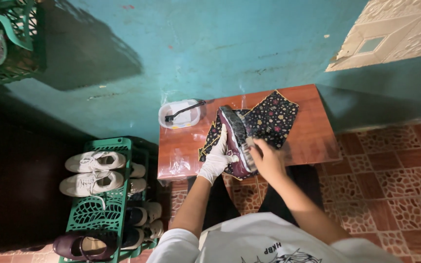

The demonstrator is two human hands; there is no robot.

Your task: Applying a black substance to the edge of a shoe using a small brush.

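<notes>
Gloved left hand [216,158] steadying maroon shoe [236,141], right hand [268,158] brushing, patterned cloth [269,119] beneath

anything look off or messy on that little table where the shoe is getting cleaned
Only small things. The dark floral cloth under the maroon shoe lies crooked and rumpled, one corner hanging past the wooden table's front edge. A black brush rests across the white tub, handle jutting past the rim. No spill shows.
</notes>
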